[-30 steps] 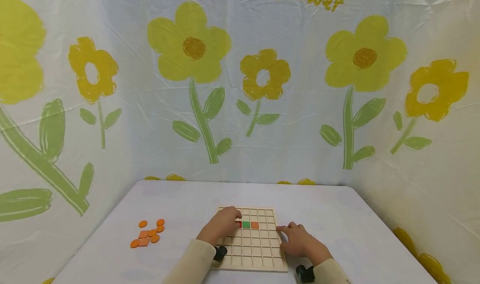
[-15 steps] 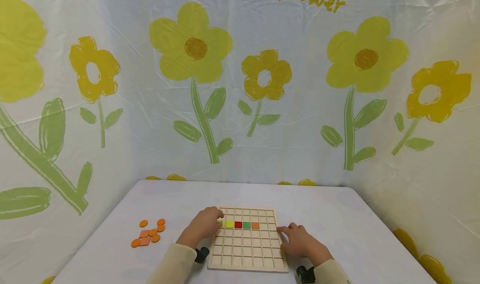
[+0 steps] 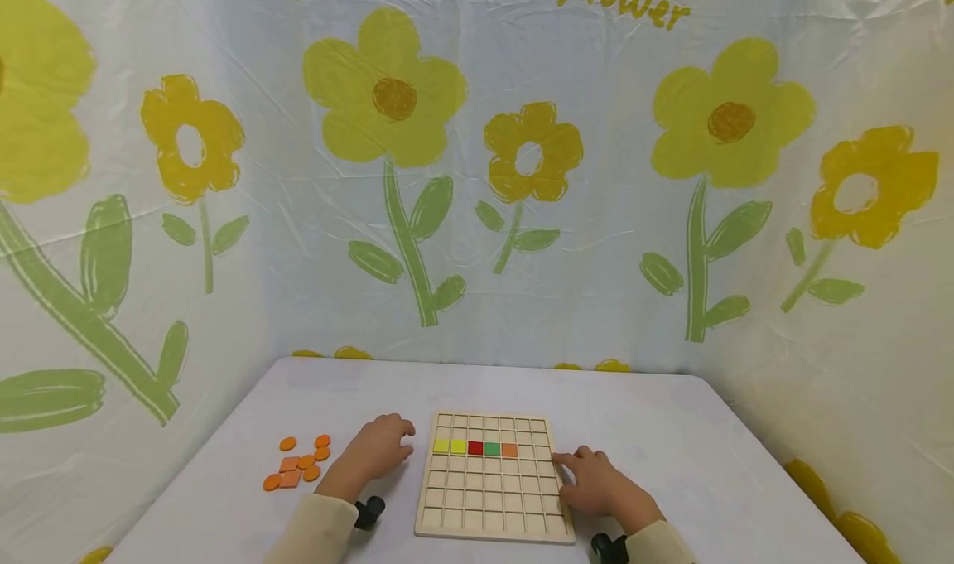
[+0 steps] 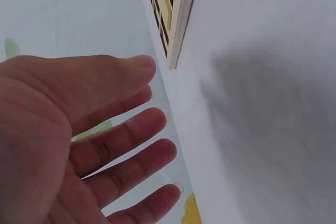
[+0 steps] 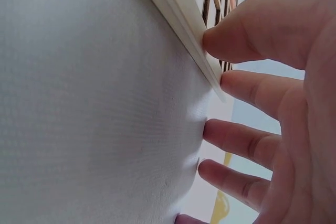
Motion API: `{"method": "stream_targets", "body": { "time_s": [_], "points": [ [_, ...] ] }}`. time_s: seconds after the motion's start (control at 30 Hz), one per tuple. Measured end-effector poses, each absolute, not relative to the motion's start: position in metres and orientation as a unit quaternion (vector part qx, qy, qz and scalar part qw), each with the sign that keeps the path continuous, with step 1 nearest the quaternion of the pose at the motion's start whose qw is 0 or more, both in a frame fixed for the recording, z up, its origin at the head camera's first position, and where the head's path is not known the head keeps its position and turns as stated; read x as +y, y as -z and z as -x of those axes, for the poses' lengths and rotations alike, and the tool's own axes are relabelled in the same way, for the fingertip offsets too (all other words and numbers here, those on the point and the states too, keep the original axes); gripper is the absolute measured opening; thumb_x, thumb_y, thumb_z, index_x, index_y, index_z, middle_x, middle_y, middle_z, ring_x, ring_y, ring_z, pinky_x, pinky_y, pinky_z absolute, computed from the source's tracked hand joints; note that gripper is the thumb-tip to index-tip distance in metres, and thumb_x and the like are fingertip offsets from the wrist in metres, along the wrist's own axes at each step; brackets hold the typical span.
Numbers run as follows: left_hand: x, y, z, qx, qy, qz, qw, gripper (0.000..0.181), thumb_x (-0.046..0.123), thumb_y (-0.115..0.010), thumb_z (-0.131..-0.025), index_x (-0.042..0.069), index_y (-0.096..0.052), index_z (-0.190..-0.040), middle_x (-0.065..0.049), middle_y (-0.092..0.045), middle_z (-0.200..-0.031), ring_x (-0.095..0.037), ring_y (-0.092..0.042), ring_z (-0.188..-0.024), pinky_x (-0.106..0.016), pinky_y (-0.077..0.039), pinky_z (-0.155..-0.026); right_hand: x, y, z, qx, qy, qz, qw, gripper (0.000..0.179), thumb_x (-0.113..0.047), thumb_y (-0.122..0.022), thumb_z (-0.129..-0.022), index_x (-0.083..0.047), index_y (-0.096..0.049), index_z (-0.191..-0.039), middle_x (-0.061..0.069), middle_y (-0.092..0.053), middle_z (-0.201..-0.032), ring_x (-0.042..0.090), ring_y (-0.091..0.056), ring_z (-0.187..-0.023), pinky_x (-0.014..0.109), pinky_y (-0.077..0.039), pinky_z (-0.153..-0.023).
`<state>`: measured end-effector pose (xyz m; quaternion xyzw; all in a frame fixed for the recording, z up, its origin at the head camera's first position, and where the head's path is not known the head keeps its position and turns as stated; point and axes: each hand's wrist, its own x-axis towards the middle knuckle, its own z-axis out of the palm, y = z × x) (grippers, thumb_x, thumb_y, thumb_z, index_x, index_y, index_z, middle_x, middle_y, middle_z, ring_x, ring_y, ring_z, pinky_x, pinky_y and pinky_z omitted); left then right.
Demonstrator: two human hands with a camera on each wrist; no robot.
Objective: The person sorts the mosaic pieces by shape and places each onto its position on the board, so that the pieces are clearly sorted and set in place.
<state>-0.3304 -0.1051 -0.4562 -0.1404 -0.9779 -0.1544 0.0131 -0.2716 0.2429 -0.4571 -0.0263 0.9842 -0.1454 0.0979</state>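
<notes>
The empty left hand [image 3: 373, 448] spreads loosely; the right hand [image 3: 598, 481], fingers extended, touches the board [image 3: 493, 500], likely light, stiff, best edge-held.

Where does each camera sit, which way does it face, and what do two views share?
Head: on the person's head, facing forward and down at the grid board on the table; the left hand, right hand and both sleeves show.
Left wrist: on that wrist, facing along the left hand's thumb and fingers toward a corner of the board.
Right wrist: on that wrist, facing along the right hand's thumb and fingers at the board's edge.
Shared: head and left wrist views both show the left hand and a yellow tile.
</notes>
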Motion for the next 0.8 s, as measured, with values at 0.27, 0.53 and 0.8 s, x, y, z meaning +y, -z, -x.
{"method": "stream_targets", "body": {
  "time_s": [0.27, 0.53, 0.8],
  "points": [
    [-0.129, 0.45, 0.322, -0.982, 0.145, 0.118, 0.007, 0.026, 0.022, -0.071, -0.086, 0.009, -0.068, -0.109, -0.005, -0.063, -0.099, -0.021, -0.058, -0.089, -0.044, -0.052, -0.087, 0.242, 0.457, 0.27, 0.984, 0.146, 0.031, 0.093, 0.053, -0.023, -0.063, -0.082, -0.017, -0.058, -0.133, 0.012, -0.054, -0.124, 0.035, -0.049, -0.114, 0.06, -0.044, -0.093],
    [-0.162, 0.449, 0.315, -0.982, 0.141, 0.126, 0.009, 0.028, 0.021, -0.071, -0.085, 0.008, -0.068, -0.109, -0.007, -0.064, -0.1, -0.022, -0.059, -0.089, -0.045, -0.052, -0.081, 0.24, 0.457, 0.273, 0.986, 0.138, 0.038, 0.091, 0.052, -0.023, -0.065, -0.081, -0.015, -0.059, -0.132, 0.013, -0.054, -0.124, 0.036, -0.049, -0.114, 0.06, -0.044, -0.094],
    [-0.192, 0.446, 0.31, -0.982, 0.136, 0.128, 0.004, 0.028, 0.022, -0.07, -0.086, 0.008, -0.067, -0.109, -0.009, -0.064, -0.102, -0.025, -0.06, -0.093, -0.048, -0.05, -0.083, 0.242, 0.451, 0.272, 0.987, 0.13, 0.065, 0.072, 0.049, -0.019, -0.067, -0.077, -0.01, -0.06, -0.125, 0.013, -0.058, -0.119, 0.039, -0.055, -0.112, 0.056, -0.046, -0.093]
  ]
}}
